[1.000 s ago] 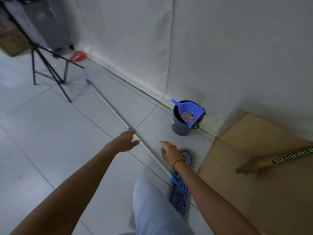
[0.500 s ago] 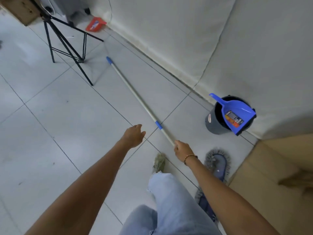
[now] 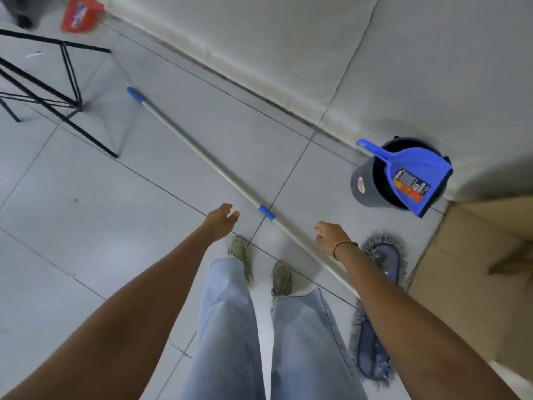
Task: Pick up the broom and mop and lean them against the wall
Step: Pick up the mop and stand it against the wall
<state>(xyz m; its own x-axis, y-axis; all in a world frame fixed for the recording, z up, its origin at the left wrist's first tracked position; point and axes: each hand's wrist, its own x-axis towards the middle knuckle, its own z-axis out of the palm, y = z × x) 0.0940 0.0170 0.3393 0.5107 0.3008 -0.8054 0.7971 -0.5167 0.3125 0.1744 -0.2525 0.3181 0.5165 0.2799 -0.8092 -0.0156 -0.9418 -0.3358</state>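
The mop lies flat on the tiled floor. Its long pale pole (image 3: pixel 202 154) with blue bands runs from upper left to lower right, ending in the blue fringed mop head (image 3: pixel 377 313) behind my right forearm. My left hand (image 3: pixel 222 220) hovers left of the pole, fingers apart, holding nothing. My right hand (image 3: pixel 331 236) hovers just right of the pole, fingers loosely curled and empty, not touching it as far as I can see. A brown shape (image 3: pixel 510 262) on the cardboard at the right edge is blurred, possibly the broom.
A grey bucket (image 3: pixel 363 183) holding a blue dustpan (image 3: pixel 412 177) stands by the cloth-covered wall (image 3: pixel 288 47). Black tripod legs (image 3: pixel 57 105) spread at upper left, a red dustpan (image 3: pixel 79 14) beyond them. Flat cardboard (image 3: pixel 467 284) covers the floor at right. My feet (image 3: pixel 259 264) stand beside the pole.
The view has tilted further down, showing my legs and feet. My right hand, which seemed to touch the pole half a second ago, now hovers beside it. The mop has not moved.
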